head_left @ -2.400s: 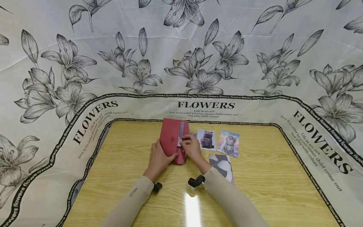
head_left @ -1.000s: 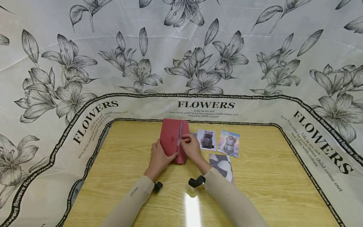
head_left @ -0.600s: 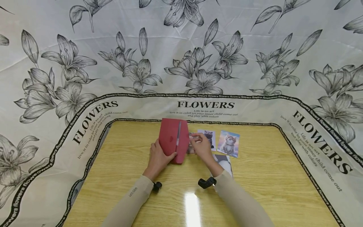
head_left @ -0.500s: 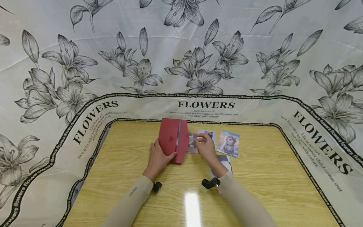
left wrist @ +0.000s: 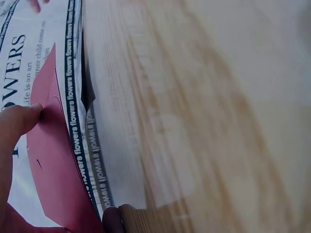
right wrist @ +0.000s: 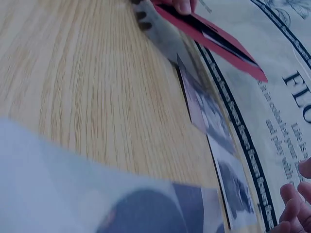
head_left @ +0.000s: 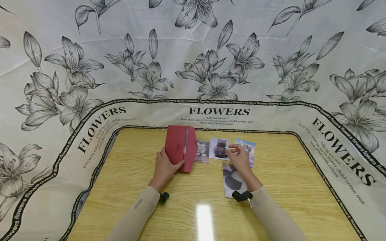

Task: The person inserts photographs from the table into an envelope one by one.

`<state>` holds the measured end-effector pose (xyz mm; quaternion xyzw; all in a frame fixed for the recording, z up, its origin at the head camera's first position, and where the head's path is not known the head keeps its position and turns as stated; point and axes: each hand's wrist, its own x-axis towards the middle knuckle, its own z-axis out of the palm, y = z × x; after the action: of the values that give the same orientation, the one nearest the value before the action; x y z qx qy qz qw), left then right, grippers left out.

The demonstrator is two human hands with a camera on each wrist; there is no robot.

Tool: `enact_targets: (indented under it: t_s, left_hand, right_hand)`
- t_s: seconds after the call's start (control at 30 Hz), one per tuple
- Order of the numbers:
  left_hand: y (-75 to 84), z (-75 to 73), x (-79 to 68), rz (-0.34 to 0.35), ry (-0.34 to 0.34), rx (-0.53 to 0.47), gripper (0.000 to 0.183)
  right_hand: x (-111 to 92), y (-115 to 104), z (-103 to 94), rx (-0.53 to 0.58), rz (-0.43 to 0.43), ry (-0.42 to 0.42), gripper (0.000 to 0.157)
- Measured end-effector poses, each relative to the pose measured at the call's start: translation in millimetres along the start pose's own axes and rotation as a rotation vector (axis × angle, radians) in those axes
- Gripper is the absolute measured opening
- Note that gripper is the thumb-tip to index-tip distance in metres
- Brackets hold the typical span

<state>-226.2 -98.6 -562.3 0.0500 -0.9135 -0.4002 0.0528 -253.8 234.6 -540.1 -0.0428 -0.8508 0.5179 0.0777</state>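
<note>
My left hand (head_left: pixel 164 168) grips a red envelope (head_left: pixel 174 144) at its lower left, thumb on the front. The envelope is tilted, its flap open to the right, and a thin strip of a card (head_left: pixel 185 139) shows in the slot. My right hand (head_left: pixel 242 161) hovers over the photo cards with fingers loosely bent and nothing visible in them. Beneath or beside it lie a dark cat photo (head_left: pixel 219 147) and a kitten photo (head_left: pixel 249 146), partly covered by the hand. A white-and-grey cat photo (head_left: pixel 202 149) sits partly behind the envelope flap.
Nearer the body, a black-and-white photo card (head_left: pixel 231 179) lies partly under my right wrist. The wooden table (head_left: pixel 193 197) ends at a flower-printed cloth (head_left: pixel 217 117) along its back and sides. A camera is strapped to each wrist.
The card in the envelope has slid deeper in. My right hand has left the envelope and moved right over the photos. My left hand has shifted slightly left with the envelope.
</note>
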Motion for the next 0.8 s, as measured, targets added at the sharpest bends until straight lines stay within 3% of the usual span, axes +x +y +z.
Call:
enact_targets:
  t_s: [0.13, 0.37, 0.8]
  left_hand:
    - [0.3, -1.8, 0.1, -0.001, -0.005, -0.007, 0.115]
    - [-1.5, 0.0, 2.4, 0.018, 0.004, -0.004, 0.115]
    - [-4.9, -0.5, 4.2, 0.017, 0.006, -0.008, 0.116]
  right_hand:
    - [0, 11, -17.3, -0.006, -0.005, 0.035, 0.032]
    - [-1, 29, -44.3, -0.058, 0.067, 0.058, 0.036]
    - [-1, 62, -74.6, -0.165, 0.170, 0.059, 0.049]
